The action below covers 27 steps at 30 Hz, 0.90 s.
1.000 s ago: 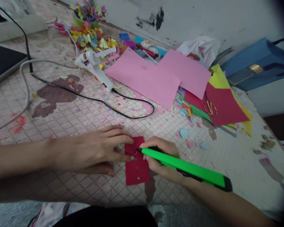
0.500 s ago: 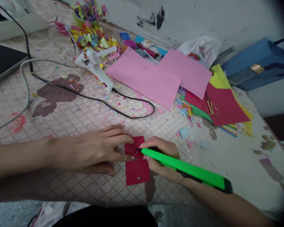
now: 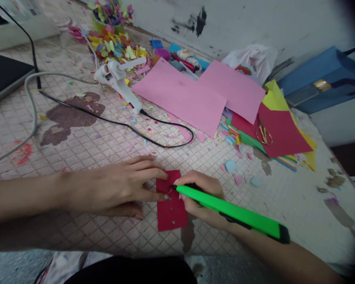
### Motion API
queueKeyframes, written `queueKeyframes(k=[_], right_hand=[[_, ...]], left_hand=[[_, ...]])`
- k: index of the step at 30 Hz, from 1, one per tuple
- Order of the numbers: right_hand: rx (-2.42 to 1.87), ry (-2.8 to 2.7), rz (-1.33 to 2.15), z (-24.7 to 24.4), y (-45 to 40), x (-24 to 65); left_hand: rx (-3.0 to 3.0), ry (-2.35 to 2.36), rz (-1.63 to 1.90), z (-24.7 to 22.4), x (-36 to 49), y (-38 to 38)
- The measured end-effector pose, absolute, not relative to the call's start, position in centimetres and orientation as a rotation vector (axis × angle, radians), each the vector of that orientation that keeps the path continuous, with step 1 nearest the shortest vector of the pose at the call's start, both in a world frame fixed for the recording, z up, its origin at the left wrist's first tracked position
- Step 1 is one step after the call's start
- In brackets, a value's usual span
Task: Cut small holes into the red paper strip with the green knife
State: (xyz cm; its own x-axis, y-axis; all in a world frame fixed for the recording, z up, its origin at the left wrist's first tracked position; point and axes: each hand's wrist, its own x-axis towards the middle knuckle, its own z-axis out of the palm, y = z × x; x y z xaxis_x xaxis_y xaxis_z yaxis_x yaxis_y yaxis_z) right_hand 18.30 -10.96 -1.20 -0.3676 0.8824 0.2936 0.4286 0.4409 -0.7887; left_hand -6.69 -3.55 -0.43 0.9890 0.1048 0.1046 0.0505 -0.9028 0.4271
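Observation:
A small strip of red paper point(image 3: 171, 217) lies on the patterned tablecloth, with a few small holes in a line and a short pale curved mark near its upper part. My left hand point(image 3: 127, 185) lies flat with fingers stretched, fingertips pressing the paper's left side. My right hand point(image 3: 201, 193) is closed around a green utility knife point(image 3: 230, 209) with a black slider and a black end. Its dark tip touches the paper beside the curved mark, close to my left fingertips. The long body slants back over my right wrist.
A white glue gun point(image 3: 118, 86) with a black cord lies beyond my hands. Behind it are paper petals point(image 3: 115, 43). Pink sheets point(image 3: 183, 94), red paper point(image 3: 284, 134) with small gold scissors point(image 3: 264, 135), and scraps spread to the right. A black laptop-like slab point(image 3: 8, 77) is at left.
Almost nothing differs. Both hands and the red paper stay in place, and the knife's rear end has shifted very slightly.

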Motion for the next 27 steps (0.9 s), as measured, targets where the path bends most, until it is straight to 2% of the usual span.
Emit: queueKeyframes(k=[7, 13, 20, 23, 27], right_hand=[[-1.028, -1.977, 0.851, -1.5, -10.9, 18.6], [-1.241, -1.731, 0.945, -0.5, -10.6, 18.7], [-1.307, -1.689, 0.794, -0.1, -11.2, 18.8], [-1.310, -1.573, 0.930, -0.7, -11.2, 19.1], [-1.189, -1.247, 1.299, -1.9, -10.6, 19.5]], left_hand=[[2.705, 0.109, 0.162, -0.4, -6.6, -3.6], [2.635, 0.219, 0.287, -0.9, -6.3, -4.2], [2.379, 0.470, 0.465, -1.6, -5.7, -5.2], [2.339, 0.453, 0.476, -1.6, -5.4, -5.0], [2.345, 0.297, 0.415, -1.2, -4.9, -3.7]])
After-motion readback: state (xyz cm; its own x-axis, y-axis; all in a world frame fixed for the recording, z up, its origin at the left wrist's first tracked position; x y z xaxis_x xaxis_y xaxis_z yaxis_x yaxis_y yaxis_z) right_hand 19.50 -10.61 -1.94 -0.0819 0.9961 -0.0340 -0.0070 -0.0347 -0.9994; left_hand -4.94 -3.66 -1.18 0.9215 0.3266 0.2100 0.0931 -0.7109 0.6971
